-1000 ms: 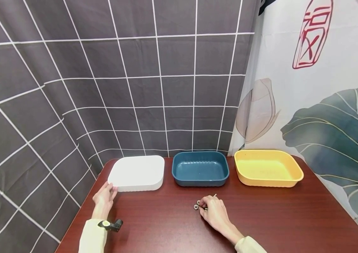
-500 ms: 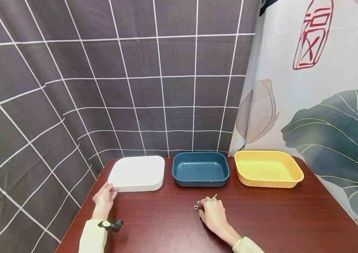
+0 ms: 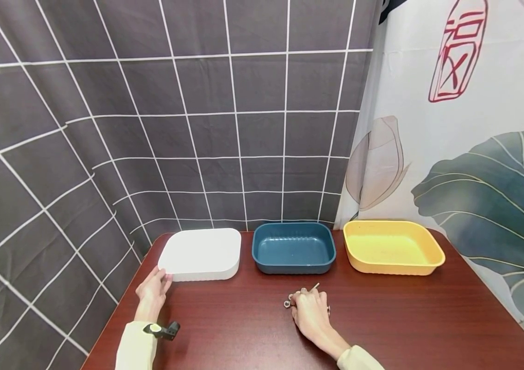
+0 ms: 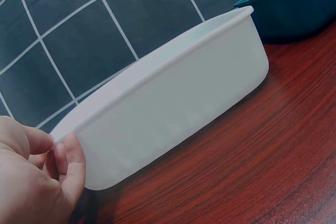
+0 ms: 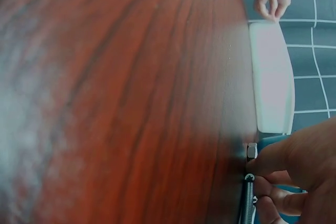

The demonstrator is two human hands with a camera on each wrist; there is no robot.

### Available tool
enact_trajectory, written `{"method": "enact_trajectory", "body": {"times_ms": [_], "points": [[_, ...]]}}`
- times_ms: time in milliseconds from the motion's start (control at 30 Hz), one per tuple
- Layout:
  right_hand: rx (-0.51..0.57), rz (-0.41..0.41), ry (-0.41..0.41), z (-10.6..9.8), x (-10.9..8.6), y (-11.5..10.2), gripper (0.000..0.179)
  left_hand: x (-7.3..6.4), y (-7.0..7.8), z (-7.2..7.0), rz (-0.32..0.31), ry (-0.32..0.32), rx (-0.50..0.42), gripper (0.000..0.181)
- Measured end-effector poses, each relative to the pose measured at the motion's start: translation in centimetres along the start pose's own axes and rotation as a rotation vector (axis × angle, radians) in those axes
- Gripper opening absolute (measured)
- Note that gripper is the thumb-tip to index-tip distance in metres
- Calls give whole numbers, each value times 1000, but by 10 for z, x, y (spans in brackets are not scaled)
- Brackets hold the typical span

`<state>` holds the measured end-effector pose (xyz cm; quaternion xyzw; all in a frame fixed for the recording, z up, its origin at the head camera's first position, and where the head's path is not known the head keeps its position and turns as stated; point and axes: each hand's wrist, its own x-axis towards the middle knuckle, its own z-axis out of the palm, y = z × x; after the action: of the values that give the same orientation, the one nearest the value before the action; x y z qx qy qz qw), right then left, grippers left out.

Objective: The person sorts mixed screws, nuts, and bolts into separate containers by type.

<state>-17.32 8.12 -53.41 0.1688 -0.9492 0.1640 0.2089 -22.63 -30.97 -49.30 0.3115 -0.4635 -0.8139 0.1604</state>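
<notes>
In the head view my left hand (image 3: 152,289) pinches the near left corner of the white tray (image 3: 200,252) between thumb and fingers. The left wrist view shows the thumb over the rim of this tray (image 4: 168,108). Mid-table, my right hand (image 3: 311,312) reaches down with bent fingers among small metal hardware. A nut (image 3: 287,304) lies left of its fingertips, and a thin pale rod (image 3: 315,287) sticks out beyond them. In the right wrist view a threaded bolt (image 5: 248,200) and a nut (image 5: 252,150) lie close to the fingers; I cannot tell whether they grip one.
A blue tray (image 3: 293,247) stands at the back centre, right of the white one. Further right is a yellow tray (image 3: 393,247). Behind them hangs a dark checked curtain (image 3: 262,133). The reddish-brown table (image 3: 224,324) spreads out in front.
My right hand has shifted slightly left, and a small metal piece now shows at its right side. My left hand and the white tray have stayed in place.
</notes>
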Motion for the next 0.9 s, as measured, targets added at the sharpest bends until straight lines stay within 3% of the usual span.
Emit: {"method": "enact_trajectory", "body": {"times_ms": [167,900], "points": [[5,16,25,2,0,-2,20,0,0,0,1,-2,-8,56],[232,49,79,-7,11,0,22,0,-2,0,14,4,30,54]]}}
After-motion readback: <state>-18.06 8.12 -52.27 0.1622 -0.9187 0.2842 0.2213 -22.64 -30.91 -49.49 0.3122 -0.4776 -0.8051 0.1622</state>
